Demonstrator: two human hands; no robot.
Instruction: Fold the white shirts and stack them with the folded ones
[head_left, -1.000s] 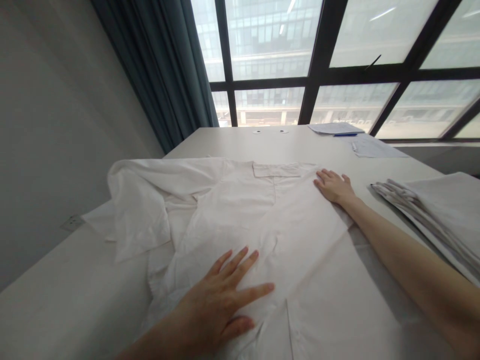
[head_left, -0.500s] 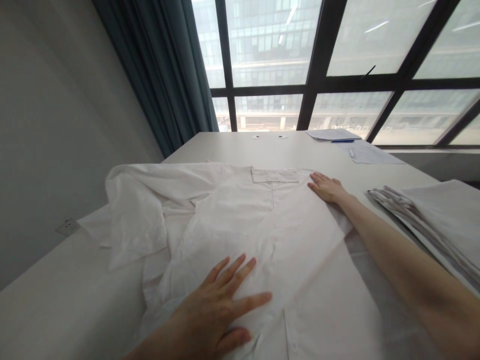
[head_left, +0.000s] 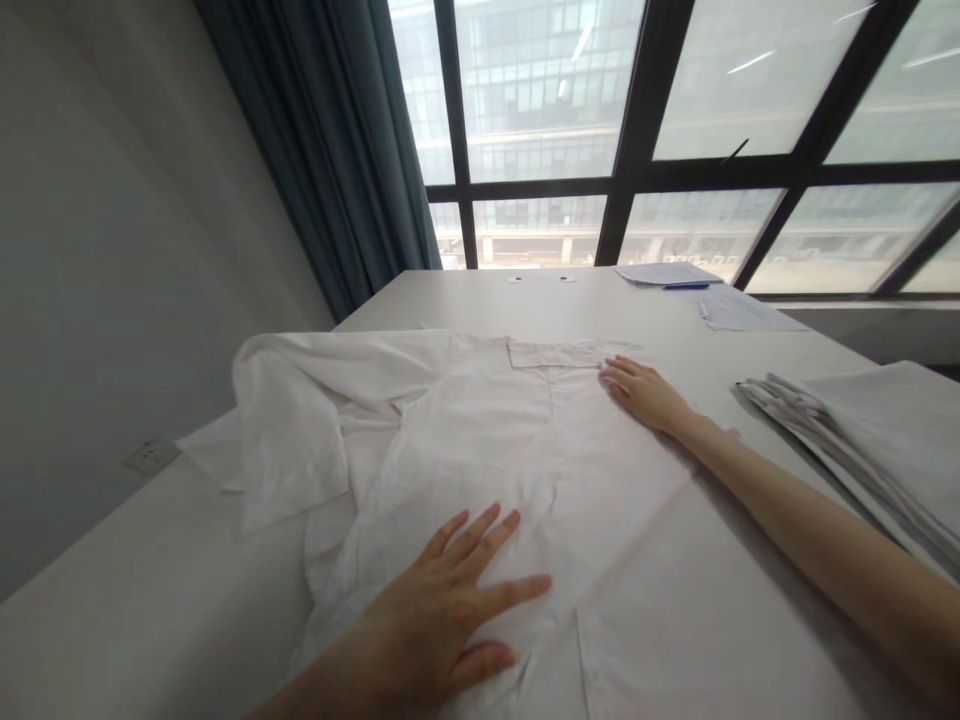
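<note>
A white shirt (head_left: 465,420) lies spread on the white table, its collar band (head_left: 555,353) toward the far side. One sleeve (head_left: 296,440) is folded over at the left and hangs near the table's left edge. My left hand (head_left: 450,610) rests flat on the lower front of the shirt, fingers spread. Near the right end of the collar, my right hand (head_left: 641,392) lies palm down on the shirt's shoulder, fingers stretched out and close together. Its forearm crosses the right side of the shirt and covers part of it.
A stack of folded white cloth (head_left: 877,430) lies at the right of the table (head_left: 465,298). Sheets of paper (head_left: 750,308) and a blue pen (head_left: 686,287) are at the far right. Behind stand windows and a dark blue curtain (head_left: 322,130). A socket (head_left: 150,457) is on the left wall.
My right hand has slid a little left and nearer along the shirt's shoulder, and the cloth on the right has flattened out. My left hand stays flat in place.
</note>
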